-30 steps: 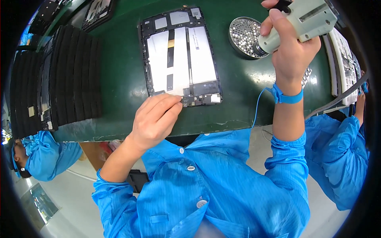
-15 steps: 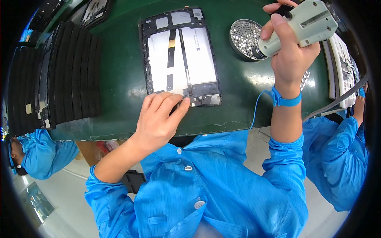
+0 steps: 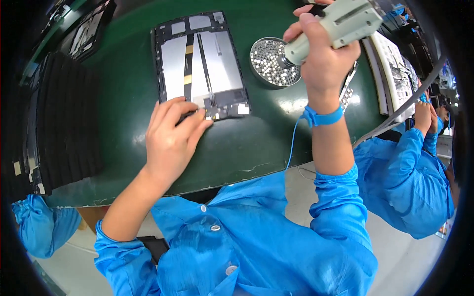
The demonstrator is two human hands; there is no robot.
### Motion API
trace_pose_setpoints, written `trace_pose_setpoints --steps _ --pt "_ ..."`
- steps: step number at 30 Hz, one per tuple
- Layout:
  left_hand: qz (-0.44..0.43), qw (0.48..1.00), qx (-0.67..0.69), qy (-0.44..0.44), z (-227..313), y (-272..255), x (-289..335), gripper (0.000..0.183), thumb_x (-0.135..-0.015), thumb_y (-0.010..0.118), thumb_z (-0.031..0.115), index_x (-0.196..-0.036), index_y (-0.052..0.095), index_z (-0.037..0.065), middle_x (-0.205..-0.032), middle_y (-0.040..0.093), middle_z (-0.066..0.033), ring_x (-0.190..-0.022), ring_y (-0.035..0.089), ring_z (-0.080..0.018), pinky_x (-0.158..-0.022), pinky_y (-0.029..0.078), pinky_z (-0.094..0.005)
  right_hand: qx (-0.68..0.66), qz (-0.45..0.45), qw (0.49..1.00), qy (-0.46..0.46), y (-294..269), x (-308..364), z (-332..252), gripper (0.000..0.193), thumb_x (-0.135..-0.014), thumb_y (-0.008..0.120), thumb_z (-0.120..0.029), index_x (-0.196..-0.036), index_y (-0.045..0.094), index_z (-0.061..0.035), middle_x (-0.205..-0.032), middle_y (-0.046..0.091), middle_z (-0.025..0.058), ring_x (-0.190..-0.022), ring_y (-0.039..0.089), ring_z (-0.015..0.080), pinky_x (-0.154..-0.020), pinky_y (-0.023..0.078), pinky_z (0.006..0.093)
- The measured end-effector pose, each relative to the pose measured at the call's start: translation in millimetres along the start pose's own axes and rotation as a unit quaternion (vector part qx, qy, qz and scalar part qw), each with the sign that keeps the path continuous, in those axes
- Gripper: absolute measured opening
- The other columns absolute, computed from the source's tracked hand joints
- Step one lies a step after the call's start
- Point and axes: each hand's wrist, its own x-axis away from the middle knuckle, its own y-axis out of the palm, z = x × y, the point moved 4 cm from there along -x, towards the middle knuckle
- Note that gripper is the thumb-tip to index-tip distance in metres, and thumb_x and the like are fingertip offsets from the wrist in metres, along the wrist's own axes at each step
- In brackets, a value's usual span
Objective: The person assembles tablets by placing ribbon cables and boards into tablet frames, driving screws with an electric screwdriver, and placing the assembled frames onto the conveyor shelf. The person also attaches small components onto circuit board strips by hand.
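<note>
Opened tablet (image 3: 224, 54), upper middle-L of pic, lies flat on a green table (image 3: 256, 143), innards up: silver panels, a dark ribbon strip (image 3: 188, 64) running lengthwise, small boards along the near edge. Panels & ribbon are laid in; no back cover on it, so it looks part-done. Whether the near-edge parts are fastened: can't tell. L hand (image 3: 170, 133) touches that near edge, fingers bent & bunched, thumb near index; tips partly hidden, so can't tell if they pinch or just press. R hand (image 3: 326, 69), w/ a blue wrist strap (image 3: 326, 118), is wrapped round a pale green power tool (image 3: 340, 29), its nose over a round dish (image 3: 253, 66) of shiny bits (image 3: 266, 54); tip contact unclear. Dish sits R of the tablet, apart from it, green tabletop btwn. More tabletop shows L of the tablet, up to a row of black panels (image 3: 69, 123), & a strip nearer the body, ending at the table's worn front edge. Tightest side seems R: white tray (image 3: 395, 74) & grey cable (image 3: 414, 98) beyond the R forearm, then a co-worker's blue sleeve (image 3: 395, 187).
</note>
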Motion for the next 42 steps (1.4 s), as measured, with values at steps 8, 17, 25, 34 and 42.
trace_pose_setpoints --steps 8,17,25,34,42 --pt "-0.013 0.999 0.034 0.022 -8 12 -23 0.015 -0.070 0.076 0.008 -0.084 0.070 0.005 -0.088 0.062 -0.0050 -0.088 0.059 -0.0264 -0.083 0.045 -0.0465 0.063 -0.029 0.996 -0.048 -13 2 39 0.029 -0.082 0.059 0.003 -0.110 0.053 0.0076 -0.086 0.064 0.0143 -0.054 0.060 0.0159 -0.050 0.048 0.0273" --pt "-0.016 0.999 0.046 0.023 -13 12 -21 0.017 -0.071 0.075 0.005 -0.087 0.070 0.004 -0.091 0.064 -0.0074 -0.093 0.061 -0.0291 -0.091 0.043 -0.0492 0.071 -0.028 0.996 -0.039 -10 3 43 0.029 -0.082 0.059 0.003 -0.110 0.054 0.0068 -0.084 0.063 0.0138 -0.054 0.060 0.0159 -0.050 0.048 0.0274" --pt "-0.013 0.998 0.061 0.012 -16 9 -19 0.015 -0.070 0.077 0.004 -0.083 0.070 0.003 -0.092 0.066 -0.0092 -0.094 0.063 -0.0288 -0.092 0.044 -0.0488 0.064 -0.021 0.997 -0.033 -7 3 40 0.029 -0.081 0.058 0.002 -0.109 0.053 0.0073 -0.084 0.063 0.0144 -0.054 0.059 0.0159 -0.049 0.047 0.0270" --pt "0.002 0.998 0.066 -0.002 -12 16 -25 0.012 -0.070 0.076 0.009 -0.079 0.069 0.007 -0.091 0.064 -0.0027 -0.096 0.061 -0.0232 -0.091 0.043 -0.0530 -0.064 -0.131 0.989 -0.003 43 28 5 0.040 -0.080 0.055 -0.001 -0.118 0.046 0.0083 -0.094 0.060 0.0215 -0.054 0.059 0.0181 -0.050 0.048 0.0288" --pt "-0.030 0.997 0.068 -0.020 -8 28 -40 0.013 -0.070 0.076 0.010 -0.081 0.070 0.008 -0.092 0.063 -0.0022 -0.096 0.060 -0.0237 -0.090 0.043 -0.0549 -0.048 -0.181 0.982 0.003 58 30 24 0.039 -0.079 0.055 0.006 -0.117 0.047 0.0067 -0.093 0.060 0.0185 -0.056 0.059 0.0167 -0.051 0.049 0.0279"
